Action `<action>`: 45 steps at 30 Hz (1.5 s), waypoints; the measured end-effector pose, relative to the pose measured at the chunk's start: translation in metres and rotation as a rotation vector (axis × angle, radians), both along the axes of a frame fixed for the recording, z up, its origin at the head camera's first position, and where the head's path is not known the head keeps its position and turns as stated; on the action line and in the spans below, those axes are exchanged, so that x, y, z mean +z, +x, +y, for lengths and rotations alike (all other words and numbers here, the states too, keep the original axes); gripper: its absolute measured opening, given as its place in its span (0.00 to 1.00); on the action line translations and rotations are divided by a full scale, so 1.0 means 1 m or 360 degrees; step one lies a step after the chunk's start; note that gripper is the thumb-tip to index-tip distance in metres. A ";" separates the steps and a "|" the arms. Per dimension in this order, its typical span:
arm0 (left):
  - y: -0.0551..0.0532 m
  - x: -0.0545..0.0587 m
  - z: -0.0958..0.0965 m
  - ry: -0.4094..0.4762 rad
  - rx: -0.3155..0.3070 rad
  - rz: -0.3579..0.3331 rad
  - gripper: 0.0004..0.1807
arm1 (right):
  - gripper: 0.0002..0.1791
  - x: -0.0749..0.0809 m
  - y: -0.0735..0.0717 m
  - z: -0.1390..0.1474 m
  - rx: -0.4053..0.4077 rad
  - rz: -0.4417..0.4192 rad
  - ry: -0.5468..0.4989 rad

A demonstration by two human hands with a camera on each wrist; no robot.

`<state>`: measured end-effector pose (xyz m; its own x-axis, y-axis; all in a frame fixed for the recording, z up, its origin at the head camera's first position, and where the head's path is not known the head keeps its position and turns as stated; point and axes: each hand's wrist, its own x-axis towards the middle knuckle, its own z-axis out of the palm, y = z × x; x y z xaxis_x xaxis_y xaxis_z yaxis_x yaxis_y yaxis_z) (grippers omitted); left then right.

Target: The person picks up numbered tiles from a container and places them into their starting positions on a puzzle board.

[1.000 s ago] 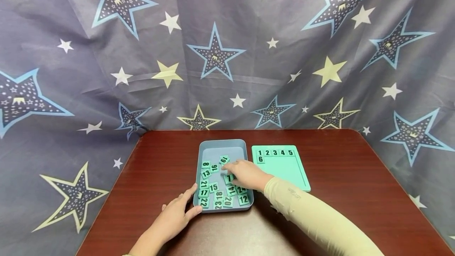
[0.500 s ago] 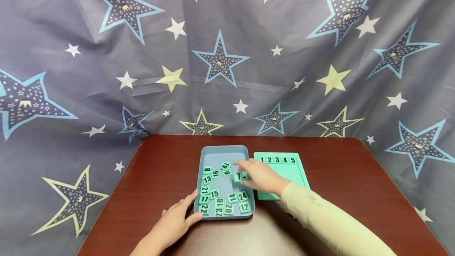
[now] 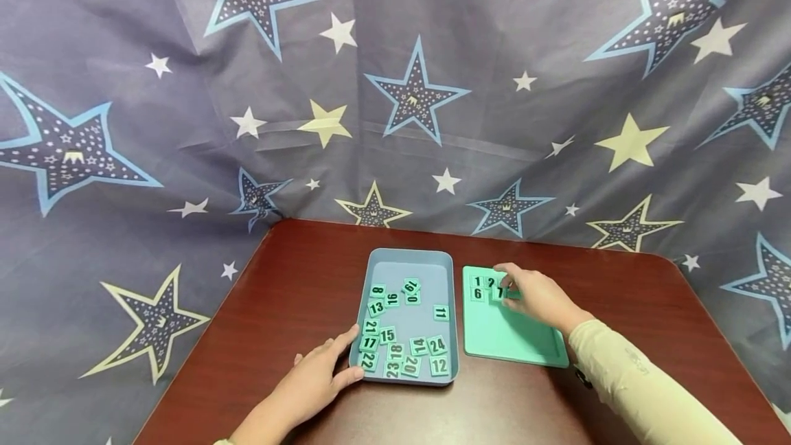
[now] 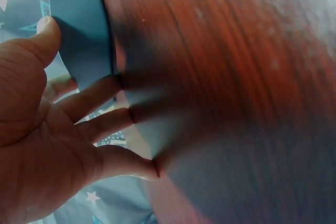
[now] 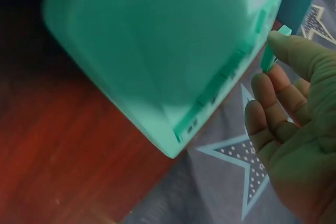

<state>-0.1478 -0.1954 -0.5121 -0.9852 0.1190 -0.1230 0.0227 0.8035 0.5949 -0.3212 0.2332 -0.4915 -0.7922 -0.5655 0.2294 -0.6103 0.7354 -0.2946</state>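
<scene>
My right hand (image 3: 544, 299) pinches a green number tile (image 3: 499, 293) marked 7 between thumb and fingers. The tile is above the green board (image 3: 513, 342), to the right of the 6 tile (image 3: 477, 294); the right wrist view shows the pinched tile (image 5: 271, 56) edge-on. Tiles 1 and 2 show in the board's top row, and the hand covers others there. Left of the board stands a blue-grey tray (image 3: 410, 257) of loose number tiles. My left hand (image 3: 312, 380) touches its near left side, with spread fingers (image 4: 94, 98) and the thumb at the tray wall.
Tiles in the tray lie at mixed angles, with the 11 tile (image 3: 441, 312) near its right wall and one tile overlapping another at the back. Everything stands on a dark red-brown table (image 3: 315, 259). A star-patterned cloth (image 3: 296, 150) hangs behind it.
My right hand took the 7 tile from the tray and carried it right, over the board. The 11 tile is now uncovered. The left hand stays at the tray; the head view has shifted.
</scene>
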 end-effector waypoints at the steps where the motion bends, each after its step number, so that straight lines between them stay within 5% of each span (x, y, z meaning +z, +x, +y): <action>1: 0.000 0.001 0.000 -0.0002 -0.0005 0.0007 0.42 | 0.36 -0.002 0.000 0.001 0.0003 0.0002 0.0007; 10: 0.001 0.001 0.002 -0.0015 0.0015 0.0030 0.41 | 0.32 -0.018 -0.003 -0.010 -0.0010 0.0021 0.0068; 22: 0.000 0.002 0.001 -0.0014 0.0011 0.0043 0.41 | 0.31 -0.026 -0.001 -0.010 -0.0105 -0.0131 -0.0134; 30: 0.000 0.003 0.001 0.0005 -0.0003 0.0027 0.41 | 0.29 -0.014 0.003 -0.012 -0.0187 -0.0137 -0.0337; 36: -0.002 0.004 -0.003 0.0020 -0.0031 0.0038 0.41 | 0.23 0.007 0.010 -0.045 -0.0190 -0.0139 -0.0577; 45: -0.002 0.002 -0.002 0.0048 -0.0041 0.0022 0.41 | 0.17 0.020 0.023 -0.083 -0.0137 -0.0256 -0.0648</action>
<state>-0.1496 -0.1973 -0.5100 -0.9833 0.1481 -0.1055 0.0517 0.7841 0.6185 -0.2979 0.1502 -0.4716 -0.8761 -0.3853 0.2898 -0.4749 0.5860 -0.6566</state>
